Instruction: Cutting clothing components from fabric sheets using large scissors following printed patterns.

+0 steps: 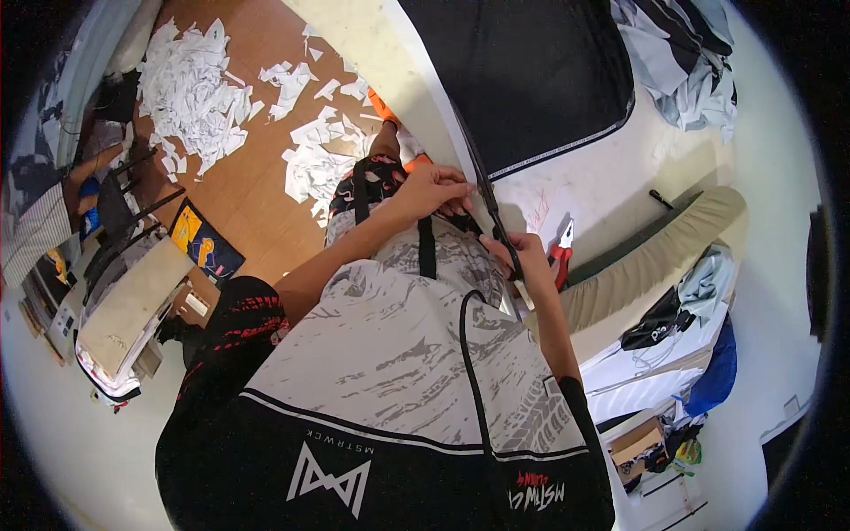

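My right hand [522, 257] is wrapped round the black handles of a pair of scissors [493, 217]. Their long dark blades point away from me along the table's edge. Just left of the blades, my left hand [434, 192] has its thumb and fingers pinched together; whatever may be between them is too small to make out. A black fabric panel [540, 80] with a pale printed border lies on the white table [531, 190] beyond my hands. Pliers [560, 252] with red grips rest on the tabletop to the right of my right hand.
White scraps [199, 97] are heaped on the wooden floor [257, 199] at the left. A beige padded roll [655, 257] borders the table's right side. Grey and black cloth [682, 62] is piled at the far right. A cushioned seat [133, 301] stands at the left.
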Available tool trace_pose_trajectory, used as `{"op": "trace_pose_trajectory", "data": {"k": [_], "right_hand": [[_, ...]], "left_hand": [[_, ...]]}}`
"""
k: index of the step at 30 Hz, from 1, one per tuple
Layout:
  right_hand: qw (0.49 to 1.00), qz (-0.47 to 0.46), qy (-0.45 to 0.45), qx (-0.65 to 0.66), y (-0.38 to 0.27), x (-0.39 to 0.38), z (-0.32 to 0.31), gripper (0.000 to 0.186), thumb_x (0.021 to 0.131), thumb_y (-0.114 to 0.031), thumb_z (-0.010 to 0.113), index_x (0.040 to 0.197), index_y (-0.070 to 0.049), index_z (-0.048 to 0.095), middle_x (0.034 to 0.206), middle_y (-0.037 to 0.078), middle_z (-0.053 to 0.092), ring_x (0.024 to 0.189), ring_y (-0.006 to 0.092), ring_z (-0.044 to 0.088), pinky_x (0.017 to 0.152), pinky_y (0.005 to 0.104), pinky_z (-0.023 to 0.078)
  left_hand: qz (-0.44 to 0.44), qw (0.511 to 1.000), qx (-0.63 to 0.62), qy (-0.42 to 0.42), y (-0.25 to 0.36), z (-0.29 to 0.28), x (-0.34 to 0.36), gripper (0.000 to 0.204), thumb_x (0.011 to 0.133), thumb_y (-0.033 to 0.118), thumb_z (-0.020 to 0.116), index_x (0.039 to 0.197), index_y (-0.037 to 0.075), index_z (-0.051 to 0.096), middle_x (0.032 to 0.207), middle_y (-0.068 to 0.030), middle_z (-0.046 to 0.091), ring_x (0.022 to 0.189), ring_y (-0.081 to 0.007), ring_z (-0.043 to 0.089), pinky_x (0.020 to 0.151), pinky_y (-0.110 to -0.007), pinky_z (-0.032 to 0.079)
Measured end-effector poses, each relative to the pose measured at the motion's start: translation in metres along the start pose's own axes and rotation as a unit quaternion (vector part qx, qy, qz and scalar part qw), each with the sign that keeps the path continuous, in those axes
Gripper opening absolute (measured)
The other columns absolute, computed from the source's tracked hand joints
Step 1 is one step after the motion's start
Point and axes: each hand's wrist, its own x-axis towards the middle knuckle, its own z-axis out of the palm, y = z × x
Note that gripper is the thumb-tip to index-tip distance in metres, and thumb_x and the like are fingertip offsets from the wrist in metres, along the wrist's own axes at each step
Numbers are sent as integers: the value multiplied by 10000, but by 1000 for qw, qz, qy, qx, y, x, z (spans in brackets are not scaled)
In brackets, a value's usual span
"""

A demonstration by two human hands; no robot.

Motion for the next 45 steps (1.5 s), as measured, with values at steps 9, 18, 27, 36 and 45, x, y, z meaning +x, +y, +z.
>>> {"op": "trace_pose_trajectory", "data": {"k": [9,18,27,36,45], "right_hand": [[998,-42,-33,11,-41,10,2,408,964,-430,794,784,-81,682,636,-52,562,559,51,507,536,242,362],[999,-38,-6,-12,-67,15,13,424,934,-435,830,818,-32,765,618,-52,566,554,46,503,515,247,344],[997,-61,-33,46,-59,11,19,417,952,-435,817,811,-62,693,624,-47,557,555,51,503,532,238,356],[997,-68,-25,18,-37,10,20,403,961,-425,810,837,-59,695,634,-45,570,550,52,502,534,233,349],[997,-67,-15,23,-39,11,18,342,934,-343,854,808,-72,687,602,-51,540,525,47,468,512,240,327]], "left_hand": [[-10,1000,16,5,20,-3,-8,259,1027,219,728,1082,-34,745,875,-80,780,740,-123,727,691,-257,586],[2,1000,-6,7,9,-8,-1,252,999,235,761,1034,-14,742,844,-60,783,685,-114,731,633,-236,576],[361,750,464,301,103,-46,-33,312,906,207,837,1177,72,762,1029,-115,762,942,-243,732,843,-361,590],[408,542,615,402,150,-112,18,993,776,704,809,1554,147,541,1655,-256,368,1566,-478,278,1232,-696,204],[418,547,602,403,137,-102,13,1033,786,743,777,1578,136,509,1685,-246,325,1578,-470,257,1238,-688,190]]}}
